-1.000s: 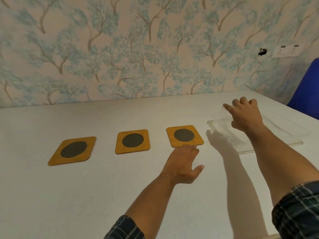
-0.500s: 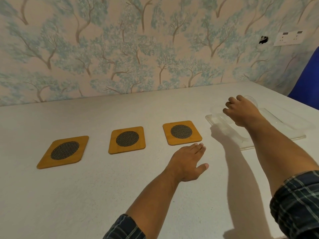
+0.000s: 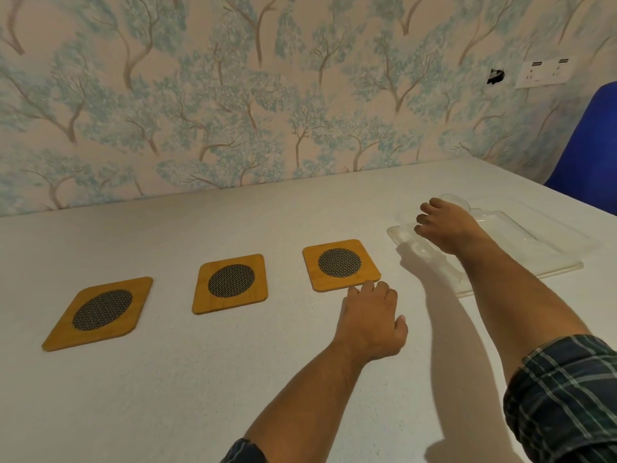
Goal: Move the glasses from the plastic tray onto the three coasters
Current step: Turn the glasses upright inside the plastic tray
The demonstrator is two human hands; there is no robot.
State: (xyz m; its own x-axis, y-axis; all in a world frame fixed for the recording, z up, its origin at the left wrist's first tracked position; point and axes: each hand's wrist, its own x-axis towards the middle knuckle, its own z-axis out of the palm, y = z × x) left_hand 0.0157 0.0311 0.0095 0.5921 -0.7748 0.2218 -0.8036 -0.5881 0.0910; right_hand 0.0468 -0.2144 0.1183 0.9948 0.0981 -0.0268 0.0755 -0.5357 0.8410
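Note:
Three wooden coasters with dark mesh centres lie in a row on the white table: left coaster (image 3: 96,314), middle coaster (image 3: 230,284), right coaster (image 3: 340,264). None carries a glass. To their right lies the clear plastic tray (image 3: 534,242). A clear glass (image 3: 459,199) stands at the tray's left end, only its rim showing behind my right hand (image 3: 444,228), whose fingers curl around it. My left hand (image 3: 370,324) rests flat on the table, fingertips at the right coaster's front right corner. Other glasses are too transparent to make out.
A blue chair (image 3: 587,155) stands past the table's far right corner. The wallpapered wall runs along the table's far edge, with a white socket plate (image 3: 544,73) at upper right. Bare white tabletop lies in front of the coasters.
My right hand has come down into the tray's left end and curled its fingers around the glass. My left hand has stayed by the right coaster, fingers now nearer its corner.

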